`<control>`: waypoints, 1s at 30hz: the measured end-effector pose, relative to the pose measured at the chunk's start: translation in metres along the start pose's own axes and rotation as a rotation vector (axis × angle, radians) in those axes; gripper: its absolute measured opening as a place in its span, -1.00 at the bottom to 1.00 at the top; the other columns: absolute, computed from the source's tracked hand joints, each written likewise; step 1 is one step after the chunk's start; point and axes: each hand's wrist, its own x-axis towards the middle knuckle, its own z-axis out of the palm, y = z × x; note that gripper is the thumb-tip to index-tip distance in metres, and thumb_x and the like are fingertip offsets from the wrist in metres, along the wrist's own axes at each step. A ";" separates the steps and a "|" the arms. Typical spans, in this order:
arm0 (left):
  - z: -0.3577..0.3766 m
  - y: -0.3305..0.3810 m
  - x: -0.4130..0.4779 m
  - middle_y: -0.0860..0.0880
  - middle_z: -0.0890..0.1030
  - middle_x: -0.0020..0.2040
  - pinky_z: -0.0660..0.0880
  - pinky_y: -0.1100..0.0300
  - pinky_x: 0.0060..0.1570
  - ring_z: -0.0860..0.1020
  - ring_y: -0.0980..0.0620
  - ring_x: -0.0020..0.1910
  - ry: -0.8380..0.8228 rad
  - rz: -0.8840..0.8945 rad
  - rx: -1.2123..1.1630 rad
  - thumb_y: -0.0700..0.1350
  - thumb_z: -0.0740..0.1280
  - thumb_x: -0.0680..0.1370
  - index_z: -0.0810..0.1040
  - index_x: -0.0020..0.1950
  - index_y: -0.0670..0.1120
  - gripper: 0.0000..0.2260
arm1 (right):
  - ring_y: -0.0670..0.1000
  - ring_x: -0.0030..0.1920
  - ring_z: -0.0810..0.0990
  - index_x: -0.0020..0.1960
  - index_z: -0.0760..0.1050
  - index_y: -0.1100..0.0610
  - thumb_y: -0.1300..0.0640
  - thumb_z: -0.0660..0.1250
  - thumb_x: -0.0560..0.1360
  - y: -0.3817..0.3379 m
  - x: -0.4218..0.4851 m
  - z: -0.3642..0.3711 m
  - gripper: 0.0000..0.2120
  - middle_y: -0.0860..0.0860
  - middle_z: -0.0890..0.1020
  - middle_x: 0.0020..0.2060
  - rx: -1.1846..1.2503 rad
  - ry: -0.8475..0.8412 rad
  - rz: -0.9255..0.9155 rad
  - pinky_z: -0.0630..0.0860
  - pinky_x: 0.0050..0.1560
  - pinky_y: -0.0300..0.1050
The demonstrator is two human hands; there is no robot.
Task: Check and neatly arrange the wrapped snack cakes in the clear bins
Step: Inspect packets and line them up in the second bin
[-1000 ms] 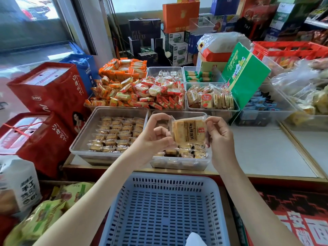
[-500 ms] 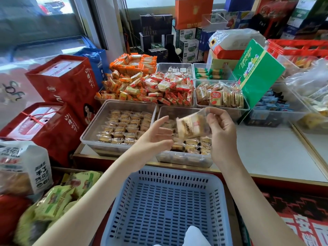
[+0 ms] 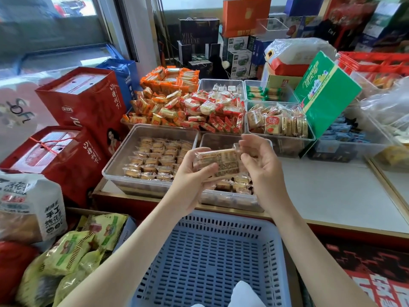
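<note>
Left hand [image 3: 190,176] clamps a wrapped snack cake [image 3: 218,161] over the clear bin [image 3: 230,200]; whether the blurred right hand [image 3: 263,171] pinches it is unclear. A loose hold could drop it, disordering the rows.

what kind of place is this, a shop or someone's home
Most likely a small snack or grocery shop: clear bins of wrapped snack cakes on a counter, red gift boxes stacked beside them, and a blue basket in front.

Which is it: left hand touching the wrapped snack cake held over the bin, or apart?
Touching. The head view shows the left hand gripping the wrapped snack cake, with fingers and thumb curled round its left end and no gap.
</note>
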 end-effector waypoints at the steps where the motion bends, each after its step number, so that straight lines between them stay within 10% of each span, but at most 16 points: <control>1: -0.003 0.001 0.001 -0.17 0.61 0.10 0.65 0.10 -0.12 0.65 -0.14 0.06 -0.015 -0.006 -0.046 -0.32 0.34 0.48 0.45 0.22 -0.14 -0.67 | -0.14 0.10 0.57 0.26 0.47 0.05 0.30 0.25 0.58 0.003 0.001 -0.002 -0.70 -0.05 0.58 0.08 -0.077 0.015 0.036 0.52 0.08 -0.32; 18: -0.028 -0.009 0.030 -0.15 0.66 0.06 0.61 -0.03 0.00 0.64 -0.19 0.07 -0.096 -0.080 -0.107 -0.28 0.42 0.45 0.51 0.14 -0.10 -0.71 | -0.12 -0.39 0.55 -0.09 0.59 0.12 0.33 0.26 0.57 0.025 0.020 -0.004 -0.81 -0.01 0.62 -0.28 0.039 -0.023 0.350 0.54 -0.44 -0.19; 24: -0.026 -0.026 0.053 -0.17 0.62 0.12 0.64 0.03 -0.03 0.68 -0.10 -0.01 0.194 -0.158 0.164 -0.30 0.36 0.54 0.46 0.21 -0.11 -0.73 | -0.19 -0.12 0.50 0.22 0.51 0.14 0.30 0.30 0.55 0.058 0.026 -0.001 -0.74 -0.04 0.55 0.00 -0.604 -0.040 0.052 0.42 -0.07 -0.51; 30: -0.014 -0.048 0.077 -0.12 0.62 0.09 0.57 0.13 -0.07 0.62 -0.03 -0.01 0.072 -0.223 0.244 -0.22 0.26 0.63 0.44 0.33 -0.04 -0.72 | -0.01 0.41 0.26 0.54 0.11 -0.05 -0.10 0.34 0.51 0.083 0.037 0.011 -0.31 -0.09 0.32 0.44 -0.718 -0.407 0.227 0.32 0.34 -0.05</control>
